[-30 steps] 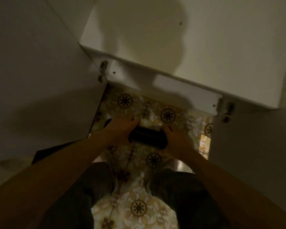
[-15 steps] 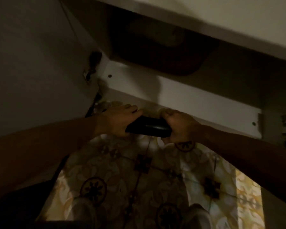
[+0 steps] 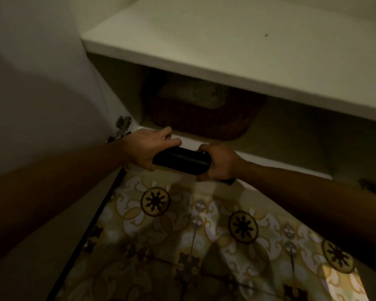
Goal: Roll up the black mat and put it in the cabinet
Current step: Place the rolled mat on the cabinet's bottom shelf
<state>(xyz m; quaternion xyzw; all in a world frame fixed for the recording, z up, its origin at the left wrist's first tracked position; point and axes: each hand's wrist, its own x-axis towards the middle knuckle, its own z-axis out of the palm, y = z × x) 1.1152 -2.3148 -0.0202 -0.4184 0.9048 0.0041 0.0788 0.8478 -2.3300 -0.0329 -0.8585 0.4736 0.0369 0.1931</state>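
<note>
Cabinet: white, door open, dim lower compartment. Floor: patterned tile, yellow and brown. Basket: dark wicker, on the cabinet's bottom shelf, a pale bundle inside. Black mat: rolled tight, held level just before the cabinet's lower edge. Left hand, right hand: each grip closed around one end of the roll.
</note>
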